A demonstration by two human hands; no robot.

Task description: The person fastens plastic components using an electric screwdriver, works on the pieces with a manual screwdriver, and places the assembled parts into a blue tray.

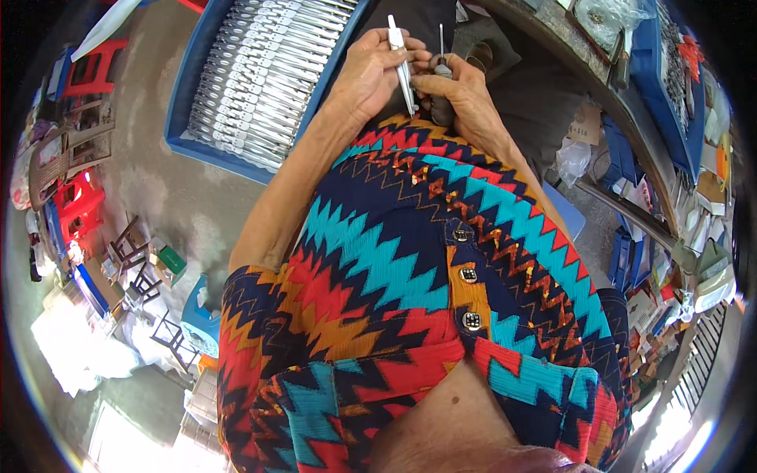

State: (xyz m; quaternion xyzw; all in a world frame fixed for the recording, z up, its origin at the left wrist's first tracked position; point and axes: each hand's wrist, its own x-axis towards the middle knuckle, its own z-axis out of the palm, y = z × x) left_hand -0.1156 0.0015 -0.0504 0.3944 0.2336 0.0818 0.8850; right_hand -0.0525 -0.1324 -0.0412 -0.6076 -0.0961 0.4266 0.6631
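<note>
My left hand [367, 77] is closed on a slender silver drawing compass [396, 38], pinched between thumb and fingers. Its broad, pale end points up and its narrow tip slants down toward my shirt. Just to the right, my right hand [467, 93] is wrapped around a screwdriver [442, 112] with a dark grey handle. The thin shaft sticks up, away from me, beside the compass without visibly touching it. On the left, a blue tray [219, 167] holds many similar silver compasses [264, 75] laid side by side in rows.
A worktable edge [587, 51] curves along the right, with another blue tray [670, 102] of small metal parts on it. Red plastic stools [98, 67] stand at the far left. A clear plastic bag [573, 160] lies below the table, near several blue bins [623, 158].
</note>
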